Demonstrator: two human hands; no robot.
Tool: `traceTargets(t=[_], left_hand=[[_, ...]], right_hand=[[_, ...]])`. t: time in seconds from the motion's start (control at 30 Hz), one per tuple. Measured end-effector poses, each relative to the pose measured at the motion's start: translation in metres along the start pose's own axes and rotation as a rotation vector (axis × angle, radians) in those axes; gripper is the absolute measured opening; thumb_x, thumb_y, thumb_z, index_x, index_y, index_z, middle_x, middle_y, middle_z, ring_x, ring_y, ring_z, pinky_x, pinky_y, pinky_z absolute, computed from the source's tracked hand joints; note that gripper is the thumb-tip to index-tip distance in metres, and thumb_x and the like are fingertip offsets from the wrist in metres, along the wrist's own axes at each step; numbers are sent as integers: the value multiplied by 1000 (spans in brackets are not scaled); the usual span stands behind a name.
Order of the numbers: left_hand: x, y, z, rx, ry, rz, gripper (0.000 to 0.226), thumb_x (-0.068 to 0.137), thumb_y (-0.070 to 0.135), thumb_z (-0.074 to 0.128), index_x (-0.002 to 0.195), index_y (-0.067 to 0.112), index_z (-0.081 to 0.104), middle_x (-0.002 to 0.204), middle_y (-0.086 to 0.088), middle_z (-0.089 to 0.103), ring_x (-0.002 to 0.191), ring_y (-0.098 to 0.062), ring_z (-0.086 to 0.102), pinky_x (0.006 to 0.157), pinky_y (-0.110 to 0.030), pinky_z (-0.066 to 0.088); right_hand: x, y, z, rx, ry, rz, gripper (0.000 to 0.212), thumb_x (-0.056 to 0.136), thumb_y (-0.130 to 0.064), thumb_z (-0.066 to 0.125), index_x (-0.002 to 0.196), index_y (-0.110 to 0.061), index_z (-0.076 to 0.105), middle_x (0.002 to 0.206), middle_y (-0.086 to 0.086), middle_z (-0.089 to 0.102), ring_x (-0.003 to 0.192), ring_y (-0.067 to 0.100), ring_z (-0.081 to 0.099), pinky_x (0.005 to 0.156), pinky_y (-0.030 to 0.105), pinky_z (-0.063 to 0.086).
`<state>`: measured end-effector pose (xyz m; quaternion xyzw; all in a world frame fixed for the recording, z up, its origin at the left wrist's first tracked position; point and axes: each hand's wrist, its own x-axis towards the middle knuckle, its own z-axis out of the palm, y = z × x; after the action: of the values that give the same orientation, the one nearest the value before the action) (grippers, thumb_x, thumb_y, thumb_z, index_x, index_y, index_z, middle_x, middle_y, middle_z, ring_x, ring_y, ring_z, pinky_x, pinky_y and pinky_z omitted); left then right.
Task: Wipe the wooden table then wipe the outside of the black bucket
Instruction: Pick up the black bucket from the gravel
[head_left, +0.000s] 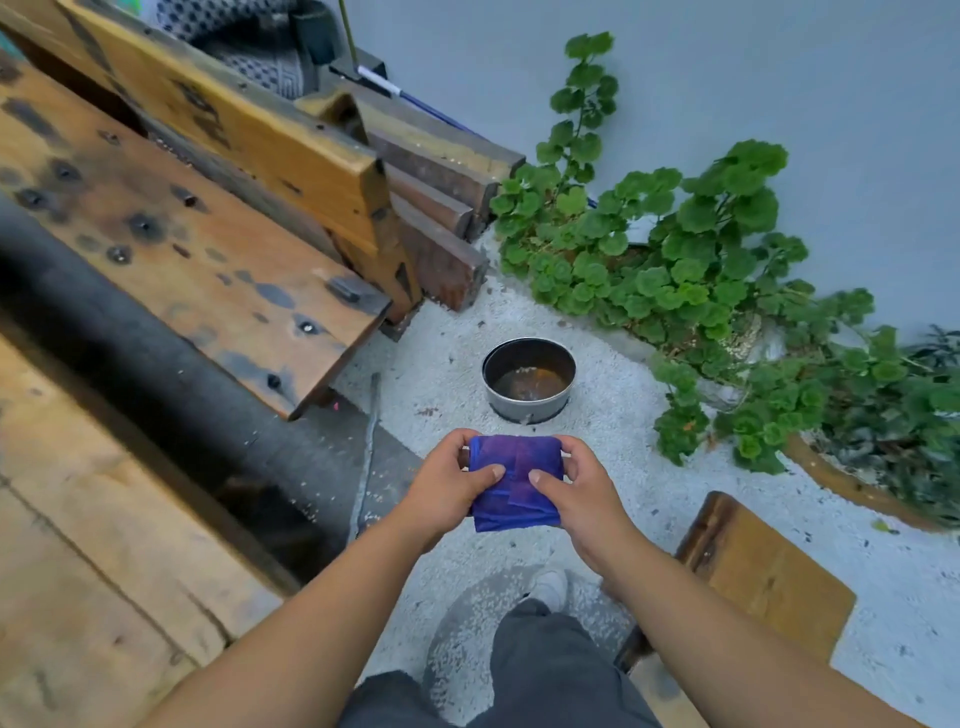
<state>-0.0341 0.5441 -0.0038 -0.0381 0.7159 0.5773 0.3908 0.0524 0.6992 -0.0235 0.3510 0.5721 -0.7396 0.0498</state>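
Observation:
Both hands hold a folded blue-purple cloth (514, 483) in front of me, above the gravel ground. My left hand (449, 483) grips its left side with the thumb on top. My right hand (576, 486) grips its right side the same way. Just beyond the cloth, a low round black bucket (529, 381) stands on the ground with brownish water inside. The wooden table (88, 519) fills the lower left of the view, with a worn wooden bench plank (171, 239) beyond it.
Stacked dark wooden boards (441, 208) lean at the bench's end. Green leafy plants (691, 260) spread along the grey wall to the right. Another wooden bench end (763, 566) sits at my right. My leg and shoe (550, 587) are below.

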Motion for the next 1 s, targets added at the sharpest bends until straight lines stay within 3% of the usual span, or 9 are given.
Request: traceTargets(t=[0.17,0.3,0.43,0.53,0.67,0.77,0.83,0.9,1.0], left_hand=[[46,20,46,22,-17,-28,24,90,-8,58,96,15,54,85,-5,64,67,-14,62,52,-26,50],[88,18,63,60,-37,-32,23,88,-8,58,96,14,56,76,4,65,65,-10,62,54,-25,49],[151,-1,79,89,-87,-20,25,87,-9,58,95,15,58,72,8,67,64,-7,61,58,-23,49],[215,-35,92,104,-146,-33,22,82,-3,61,97,13,58,78,1,67,69,-10,62,63,-26,51],[309,-91,115,114,-190,-74,29,69,11,61,98,13,59,83,-7,63,76,-19,59,69,-34,49],[366,-134,128,122,-275,-92,24,75,5,60,97,16,56,88,-11,60,78,-19,57,70,-35,48],[412,-168,131,111,-283,-81,31,84,-5,56,103,19,55,96,-7,64,79,-13,61,71,-28,50],[458,-192,131,305,-165,47,31,85,-3,56,108,17,55,103,-5,66,88,-14,63,79,-28,49],[511,-220,126,1063,-95,325,35,82,28,62,114,18,54,110,-6,65,103,-29,60,84,-40,49]], right_hand=[[46,-14,-51,65,-29,54,48,76,-7,72,110,-38,58,107,3,70,94,21,70,70,34,56],[82,-6,-70,165,-35,66,51,69,-8,77,111,-31,58,105,3,72,95,21,70,74,34,56],[133,28,-83,322,51,69,38,77,1,73,109,-17,63,109,14,71,96,27,68,82,41,56],[183,68,-96,428,83,66,43,74,2,74,110,-20,64,109,13,70,96,26,68,77,37,56],[260,132,-116,403,224,47,55,66,0,74,115,-21,61,113,14,68,101,31,67,85,48,55],[309,178,-130,398,319,35,52,72,11,66,116,-17,60,112,15,69,99,31,66,85,49,54],[343,207,-144,477,372,20,52,74,14,64,116,-17,60,109,11,70,97,28,67,79,45,56],[374,227,-158,540,430,-7,50,77,16,60,115,-16,60,108,10,70,96,27,67,77,45,56],[413,249,-175,560,506,-34,45,81,16,55,113,-16,59,111,11,68,100,31,65,85,51,54]])
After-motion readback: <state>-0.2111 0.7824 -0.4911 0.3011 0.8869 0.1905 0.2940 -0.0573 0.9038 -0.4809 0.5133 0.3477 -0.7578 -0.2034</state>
